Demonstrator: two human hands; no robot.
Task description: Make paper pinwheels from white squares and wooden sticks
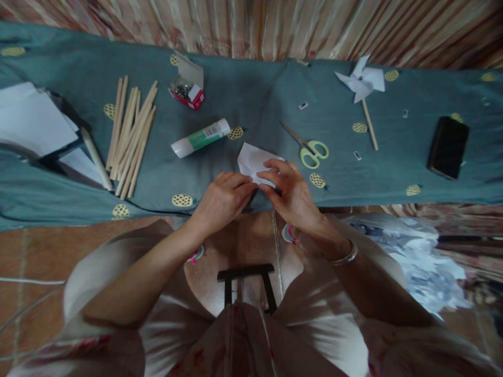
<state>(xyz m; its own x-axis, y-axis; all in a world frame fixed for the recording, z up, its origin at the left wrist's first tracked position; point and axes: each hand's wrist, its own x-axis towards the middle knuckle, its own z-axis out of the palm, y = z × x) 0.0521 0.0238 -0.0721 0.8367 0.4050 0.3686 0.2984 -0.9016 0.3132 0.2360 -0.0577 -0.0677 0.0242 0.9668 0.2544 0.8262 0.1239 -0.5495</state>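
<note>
A small piece of white paper (pixel 251 158) with creases lies at the front of the table, between my two hands. My left hand (pixel 225 198) pinches its near left edge, thumb and fingers pressed together. On the right side, my right hand (pixel 288 193) has curled fingers on the paper, with fingertips and thumb at its near edge; part of the sheet is hidden under them. Scissors with pale green handles (pixel 313 153) rest just beyond my right hand. Past the left hand lies a green and white glue stick (pixel 208 137).
Wooden sticks (pixel 131 139) and white sheets (pixel 33 120) lie to the left. An open red box of metal pins (pixel 188 86) stands at the back. A finished paper pinwheel (pixel 361 81) and a black phone (pixel 448 147) are on the right. A bag of paper scraps (pixel 420 262) sits below.
</note>
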